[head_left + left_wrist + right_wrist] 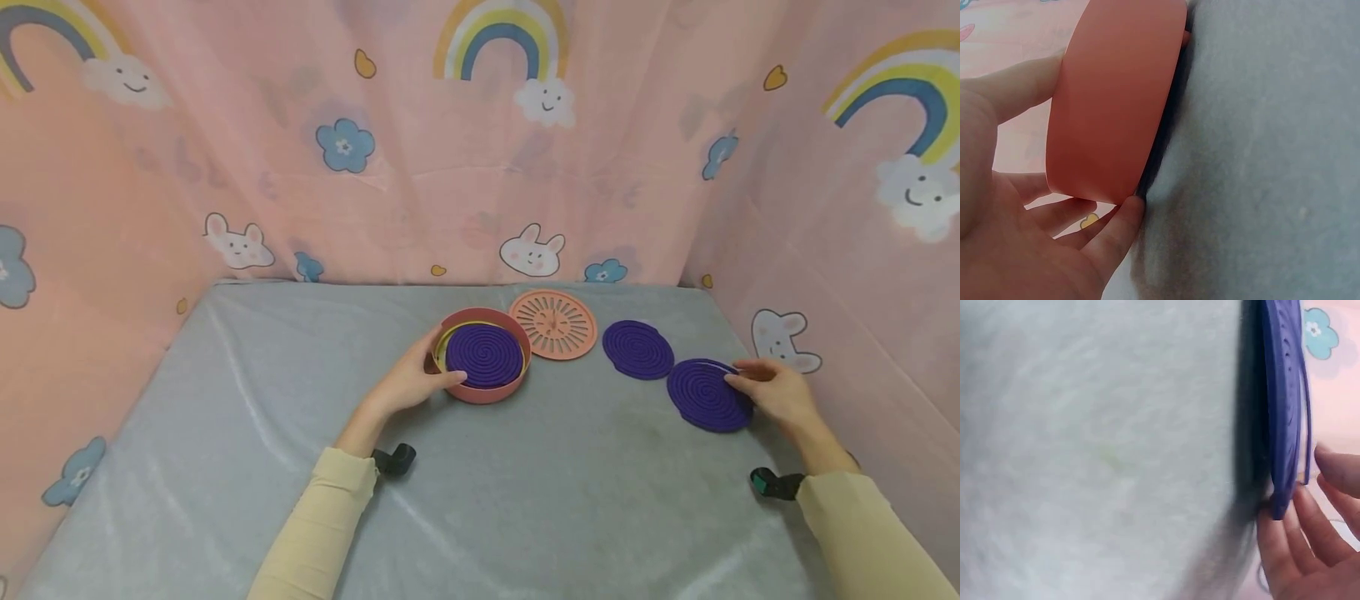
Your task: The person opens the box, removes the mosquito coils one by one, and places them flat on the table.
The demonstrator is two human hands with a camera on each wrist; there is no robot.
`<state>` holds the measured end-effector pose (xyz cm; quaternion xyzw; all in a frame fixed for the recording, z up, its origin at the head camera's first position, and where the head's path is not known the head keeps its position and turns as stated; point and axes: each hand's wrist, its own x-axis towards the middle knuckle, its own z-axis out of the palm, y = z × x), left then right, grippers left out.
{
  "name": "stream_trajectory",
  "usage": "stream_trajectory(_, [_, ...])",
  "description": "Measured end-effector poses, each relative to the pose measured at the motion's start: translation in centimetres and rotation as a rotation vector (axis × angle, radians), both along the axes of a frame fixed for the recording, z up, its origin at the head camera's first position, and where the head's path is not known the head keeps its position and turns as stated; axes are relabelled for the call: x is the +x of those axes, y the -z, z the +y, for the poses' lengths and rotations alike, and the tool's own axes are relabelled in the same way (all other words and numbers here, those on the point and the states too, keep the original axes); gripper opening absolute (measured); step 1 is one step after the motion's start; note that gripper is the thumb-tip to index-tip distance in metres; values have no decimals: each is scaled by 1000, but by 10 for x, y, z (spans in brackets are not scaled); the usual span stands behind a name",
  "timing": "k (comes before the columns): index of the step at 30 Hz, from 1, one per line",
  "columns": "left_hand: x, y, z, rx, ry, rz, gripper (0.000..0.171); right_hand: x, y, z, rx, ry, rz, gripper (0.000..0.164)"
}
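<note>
My left hand [408, 379] grips a round coral-red box [483, 397] from its left side. In the left wrist view its thumb lies on the box wall and the fingers curl at the lower edge. Inside the box sits a purple mosquito coil [483, 356] within a yellow inner rim. Over at the right, my right hand [780, 396] holds another purple mosquito coil [708, 396] by its right edge. Its fingertips [1275, 540] are at the coil's lower edge, with the thumb above. A thin outer strand [1307, 425] of that coil stands apart from the rest.
A pink slotted round lid [553, 325] lies behind and to the right of the box. Another purple coil [637, 349] lies between the lid and the right-hand coil. Grey cloth [525, 508] covers the table, and pink patterned curtains [420, 208] hang behind and beside it.
</note>
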<state>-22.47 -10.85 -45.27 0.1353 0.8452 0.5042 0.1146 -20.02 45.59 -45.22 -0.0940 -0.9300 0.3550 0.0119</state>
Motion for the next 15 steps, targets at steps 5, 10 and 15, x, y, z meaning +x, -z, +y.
stream_trajectory(5, [-1, 0, -1, -5, 1, 2, 100, -1, -10, -3, 121, -53, 56, 46])
stream_trajectory(10, [-1, 0, -1, -8, -3, 1, 99, -5, -23, -22, 166, -87, 83, 44])
stream_trajectory(15, [0, 0, -1, -10, 2, 2, 100, -8, -31, -49, 109, -140, 86, 44])
